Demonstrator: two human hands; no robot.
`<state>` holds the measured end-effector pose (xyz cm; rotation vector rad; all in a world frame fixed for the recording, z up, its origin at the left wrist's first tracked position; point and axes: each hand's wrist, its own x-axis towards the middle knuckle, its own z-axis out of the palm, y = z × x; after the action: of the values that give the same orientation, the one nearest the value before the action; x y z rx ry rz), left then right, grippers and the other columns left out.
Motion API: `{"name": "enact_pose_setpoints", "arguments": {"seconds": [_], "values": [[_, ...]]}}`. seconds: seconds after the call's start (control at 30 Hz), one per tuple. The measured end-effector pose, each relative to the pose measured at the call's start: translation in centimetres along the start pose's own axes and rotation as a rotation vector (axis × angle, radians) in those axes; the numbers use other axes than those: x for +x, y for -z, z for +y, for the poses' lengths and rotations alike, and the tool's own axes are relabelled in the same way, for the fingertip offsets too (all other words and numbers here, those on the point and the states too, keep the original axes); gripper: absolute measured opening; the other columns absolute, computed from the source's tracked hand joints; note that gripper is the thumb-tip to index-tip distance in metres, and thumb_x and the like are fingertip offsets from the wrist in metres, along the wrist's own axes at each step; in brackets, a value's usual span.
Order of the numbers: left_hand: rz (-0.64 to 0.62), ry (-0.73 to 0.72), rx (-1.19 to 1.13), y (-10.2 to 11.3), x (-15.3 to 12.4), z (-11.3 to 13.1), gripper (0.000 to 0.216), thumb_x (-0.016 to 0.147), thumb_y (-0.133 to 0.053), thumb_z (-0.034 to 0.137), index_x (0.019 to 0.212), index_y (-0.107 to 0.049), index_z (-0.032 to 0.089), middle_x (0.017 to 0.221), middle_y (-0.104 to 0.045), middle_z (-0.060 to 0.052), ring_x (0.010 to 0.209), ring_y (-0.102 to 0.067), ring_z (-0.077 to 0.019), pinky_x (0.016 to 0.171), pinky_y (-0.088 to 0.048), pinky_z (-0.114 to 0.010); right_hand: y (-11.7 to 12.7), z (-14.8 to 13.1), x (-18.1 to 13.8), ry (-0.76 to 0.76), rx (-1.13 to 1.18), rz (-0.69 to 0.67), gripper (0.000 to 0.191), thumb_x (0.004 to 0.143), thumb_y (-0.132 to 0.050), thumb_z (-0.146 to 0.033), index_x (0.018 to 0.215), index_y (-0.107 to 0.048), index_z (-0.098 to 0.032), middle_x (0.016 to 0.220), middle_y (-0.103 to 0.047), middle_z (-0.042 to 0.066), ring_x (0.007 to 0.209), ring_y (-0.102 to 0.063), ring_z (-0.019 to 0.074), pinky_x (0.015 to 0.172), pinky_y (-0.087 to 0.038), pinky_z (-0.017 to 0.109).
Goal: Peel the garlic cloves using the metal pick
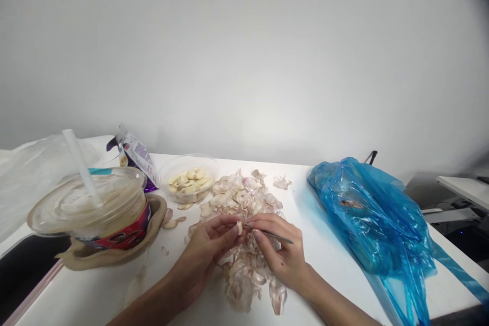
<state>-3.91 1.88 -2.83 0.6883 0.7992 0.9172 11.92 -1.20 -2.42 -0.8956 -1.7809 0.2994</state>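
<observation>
Head view: just above the skin pile (244, 196), left hand (206, 252) pinches a garlic clove (239, 227); right hand (284, 254) is closed on a thin metal pick (273, 236), tip at it. Clove likely light, firm, slippery; grip its sides.

The table (321, 275) is white, the plastic bag (367, 214) bright blue, the peeled cloves (191, 179) cream, the skins (244, 198) pale pinkish, and the cup (114, 224) bears a red band.
</observation>
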Motion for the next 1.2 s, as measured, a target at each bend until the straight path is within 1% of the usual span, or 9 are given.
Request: {"name": "enact_pose_setpoints", "arguments": {"seconds": [0.13, 0.33, 0.47, 0.63, 0.9, 1.03, 1.2], "values": [[-0.001, 0.008, 0.001, 0.06, 0.02, -0.02, 0.012, 0.063, -0.074, 0.015, 0.074, -0.070, 0.015, 0.068, -0.069, -0.001, 0.066, -0.063, -0.0094, 0.070, -0.050, -0.017, 0.01, -0.01, -0.03, 0.005, 0.006, 0.004, 0.020, 0.081, -0.051, -0.009, 0.095, -0.063, -0.016, 0.089, -0.067, 0.009, 0.083, -0.064, 0.0180, 0.072, -0.054, 0.030], [0.022, -0.009, 0.000, 0.12, 0.18, -0.15, 0.014, 0.063, -0.075, 0.015, 0.076, -0.069, 0.016, 0.070, -0.069, -0.001, 0.064, -0.062, -0.0091, 0.067, -0.051, -0.017, 0.06, 0.08, 0.08, 0.013, -0.024, 0.022, 0.018, 0.083, -0.050, -0.012, 0.093, -0.063, -0.018, 0.086, -0.068, 0.008, 0.080, -0.065, 0.0180, 0.070, -0.055, 0.030], [0.015, -0.022, -0.003, 0.08, 0.22, -0.08, 0.016, 0.063, -0.075, 0.015, 0.077, -0.069, 0.016, 0.070, -0.068, -0.001, 0.064, -0.062, -0.0092, 0.066, -0.052, -0.017, 0.12, 0.07, 0.05, 0.028, -0.013, 0.026, 0.020, 0.081, -0.050, -0.010, 0.095, -0.063, -0.017, 0.087, -0.068, 0.009, 0.081, -0.065, 0.0185, 0.070, -0.055, 0.030], [0.004, -0.017, -0.005, 0.25, 0.13, -0.04, 0.015, 0.064, -0.074, 0.013, 0.078, -0.068, 0.016, 0.070, -0.068, -0.001, 0.064, -0.063, -0.0093, 0.065, -0.052, -0.017, 0.14, 0.34, -0.11, 0.068, -0.027, 0.026, 0.022, 0.080, -0.052, -0.007, 0.097, -0.062, -0.017, 0.089, -0.067, 0.009, 0.082, -0.064, 0.0181, 0.071, -0.055, 0.030], [-0.008, -0.023, -0.023, 0.38, 0.08, -0.01, 0.012, 0.067, -0.071, 0.012, 0.077, -0.068, 0.017, 0.073, -0.067, 0.001, 0.066, -0.062, -0.0080, 0.068, -0.051, -0.016, -0.04, 0.62, -0.31, 0.167, -0.089, 0.082, 0.022, 0.079, -0.053, -0.006, 0.096, -0.062, -0.016, 0.086, -0.069, 0.009, 0.082, -0.065, 0.0180, 0.068, -0.055, 0.028], [-0.026, -0.031, -0.030, 0.32, -0.18, 0.14, 0.010, 0.068, -0.071, 0.012, 0.076, -0.067, 0.017, 0.071, -0.066, 0.001, 0.066, -0.062, -0.0076, 0.069, -0.050, -0.016, -0.05, 0.44, -0.41, 0.172, -0.081, 0.080, 0.021, 0.079, -0.050, -0.007, 0.095, -0.062, -0.015, 0.085, -0.068, 0.010, 0.079, -0.065, 0.0174, 0.066, -0.055, 0.028], [-0.052, -0.024, -0.016, 0.23, -0.11, 0.05, 0.010, 0.065, -0.072, 0.010, 0.072, -0.067, 0.016, 0.068, -0.068, 0.001, 0.066, -0.062, -0.0085, 0.068, -0.049, -0.016, 0.36, 0.63, -0.50, 0.203, -0.092, 0.113, 0.022, 0.079, -0.047, -0.008, 0.094, -0.061, -0.014, 0.084, -0.067, 0.010, 0.078, -0.064, 0.0177, 0.063, -0.054, 0.028]]}}
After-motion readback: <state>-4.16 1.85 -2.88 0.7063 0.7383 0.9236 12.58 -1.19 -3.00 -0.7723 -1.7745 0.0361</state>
